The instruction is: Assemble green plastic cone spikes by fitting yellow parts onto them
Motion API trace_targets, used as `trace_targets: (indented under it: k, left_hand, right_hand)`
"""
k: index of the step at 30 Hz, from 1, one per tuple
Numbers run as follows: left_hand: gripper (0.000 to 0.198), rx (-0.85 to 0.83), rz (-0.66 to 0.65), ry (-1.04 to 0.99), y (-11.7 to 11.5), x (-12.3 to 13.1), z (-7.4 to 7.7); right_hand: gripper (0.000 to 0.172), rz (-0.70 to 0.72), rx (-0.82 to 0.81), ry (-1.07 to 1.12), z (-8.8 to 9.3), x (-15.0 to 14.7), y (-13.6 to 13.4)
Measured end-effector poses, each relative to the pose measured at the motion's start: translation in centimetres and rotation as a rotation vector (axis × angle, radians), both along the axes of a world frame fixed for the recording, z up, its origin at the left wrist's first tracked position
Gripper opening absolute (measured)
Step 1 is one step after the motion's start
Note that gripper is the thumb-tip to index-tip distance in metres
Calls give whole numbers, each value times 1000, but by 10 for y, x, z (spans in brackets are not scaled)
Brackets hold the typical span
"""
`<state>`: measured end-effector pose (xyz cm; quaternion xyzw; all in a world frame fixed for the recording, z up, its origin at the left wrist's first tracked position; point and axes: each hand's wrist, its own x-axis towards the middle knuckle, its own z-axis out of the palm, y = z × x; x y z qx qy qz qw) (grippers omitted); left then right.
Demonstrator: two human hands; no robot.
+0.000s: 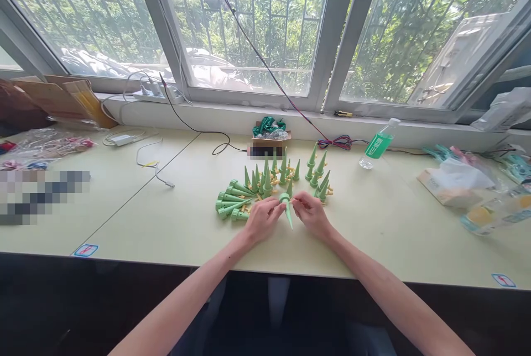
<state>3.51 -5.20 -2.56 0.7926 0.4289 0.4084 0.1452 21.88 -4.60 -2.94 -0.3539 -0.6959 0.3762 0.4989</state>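
My left hand [263, 218] is closed around the wide collar of a green plant watering spike [289, 213], whose point is tilted down toward me. At the right side of that collar, my right hand [312, 214] is pinched on what looks like a small yellow valve, mostly hidden by the fingertips. Beyond my hands several green spikes [267, 180] stand upright on their collars, with yellow valves at their sides. A second upright group [319, 167] is farther right. Left of my left hand, more spikes [232, 199] lie on their sides in a fan.
The pale table [174, 229] runs along a window. Behind the spikes are a small open box [271, 134] and a coiled red-and-blue cable [341, 142]. To the right stand a green-labelled bottle [378, 146] and a tissue box [450, 184]. A white cable [155, 167] lies left.
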Motion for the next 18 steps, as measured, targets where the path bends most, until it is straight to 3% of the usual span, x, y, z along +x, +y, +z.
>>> trace_targets:
  k: [8,18]
  left_hand:
    - [26,32,-61,-81,0,-1,-3]
    - [27,148,-112,-116,-1,-4,-5]
  right_hand:
    - [31,-6,-47,-13,2,1,0]
    - [36,-12,-39,-48,7,1,-2]
